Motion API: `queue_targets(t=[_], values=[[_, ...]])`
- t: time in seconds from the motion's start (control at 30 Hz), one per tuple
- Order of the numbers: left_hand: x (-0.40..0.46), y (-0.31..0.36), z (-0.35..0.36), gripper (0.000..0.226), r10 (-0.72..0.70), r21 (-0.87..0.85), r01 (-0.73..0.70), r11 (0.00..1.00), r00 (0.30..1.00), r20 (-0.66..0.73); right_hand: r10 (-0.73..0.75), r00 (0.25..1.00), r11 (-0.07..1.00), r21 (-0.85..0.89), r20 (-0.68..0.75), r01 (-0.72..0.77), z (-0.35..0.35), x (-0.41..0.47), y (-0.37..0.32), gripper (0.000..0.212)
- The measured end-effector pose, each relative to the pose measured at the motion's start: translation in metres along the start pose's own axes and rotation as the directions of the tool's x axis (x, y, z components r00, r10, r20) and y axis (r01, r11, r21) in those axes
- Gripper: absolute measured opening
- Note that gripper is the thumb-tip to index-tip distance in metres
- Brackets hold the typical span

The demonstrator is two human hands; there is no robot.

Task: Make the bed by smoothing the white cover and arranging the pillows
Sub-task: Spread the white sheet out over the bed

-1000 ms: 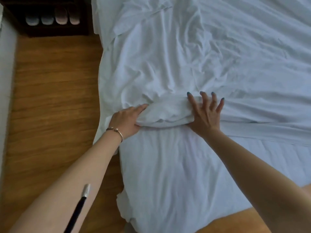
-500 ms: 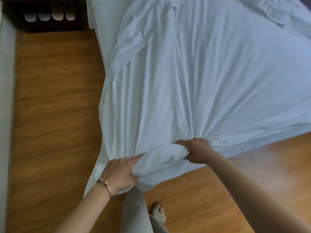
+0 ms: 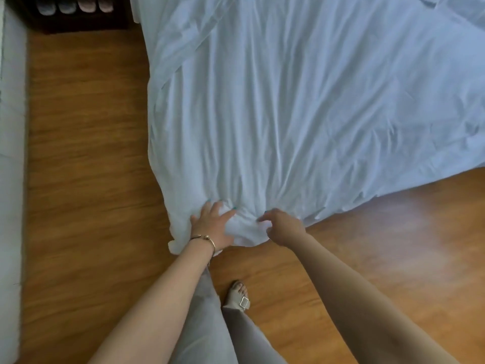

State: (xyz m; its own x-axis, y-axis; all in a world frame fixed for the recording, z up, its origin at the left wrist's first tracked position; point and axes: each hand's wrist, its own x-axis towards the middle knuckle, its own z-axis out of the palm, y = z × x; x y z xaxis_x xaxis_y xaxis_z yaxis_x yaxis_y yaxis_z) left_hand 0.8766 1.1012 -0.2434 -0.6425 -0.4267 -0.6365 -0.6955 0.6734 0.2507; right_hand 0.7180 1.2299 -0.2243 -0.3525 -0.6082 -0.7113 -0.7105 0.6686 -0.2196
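The white cover [image 3: 301, 114] lies spread over the bed, creased in long folds that run toward its near corner. That corner is bunched at the bed's foot. My left hand [image 3: 214, 228], with a bracelet on the wrist, presses and grips the bunched fabric from the left. My right hand [image 3: 282, 227] pinches the same bunch from the right, fingers curled. No pillow is fully in view; a rumpled white edge shows at the top right.
Wooden floor [image 3: 86, 153] surrounds the bed on the left and near side. A dark low shelf [image 3: 73, 14] with several slippers stands at the top left. A pale wall or panel [image 3: 11, 153] runs along the left edge. My sandalled foot [image 3: 240, 295] stands below the corner.
The cover's folded edge has been dragged from mid-bed down to the foot corner, now covering the mattress. Both hands moved with it and I stepped back from the bed.
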Motion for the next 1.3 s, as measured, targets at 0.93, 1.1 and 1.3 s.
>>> queue_targets(t=[0.93,1.1,1.3], values=[[0.029,-0.325,-0.25,0.029,-0.216,-0.362,0.258,0.896,0.964,0.152,0.122,0.966,0.862,0.457,0.23,-0.218,-0.109,0.162,-0.36,0.048],[0.098,-0.371,-0.33,0.031,-0.176,-0.308,0.22,0.926,0.971,0.162,0.236,0.971,0.787,0.576,0.048,-0.22,-0.188,0.216,-0.404,0.052],[0.233,-0.357,-0.471,0.027,-0.011,-0.255,0.021,0.967,0.999,0.041,0.476,0.862,0.705,0.661,-0.176,-0.255,-0.323,0.319,-0.374,0.064]])
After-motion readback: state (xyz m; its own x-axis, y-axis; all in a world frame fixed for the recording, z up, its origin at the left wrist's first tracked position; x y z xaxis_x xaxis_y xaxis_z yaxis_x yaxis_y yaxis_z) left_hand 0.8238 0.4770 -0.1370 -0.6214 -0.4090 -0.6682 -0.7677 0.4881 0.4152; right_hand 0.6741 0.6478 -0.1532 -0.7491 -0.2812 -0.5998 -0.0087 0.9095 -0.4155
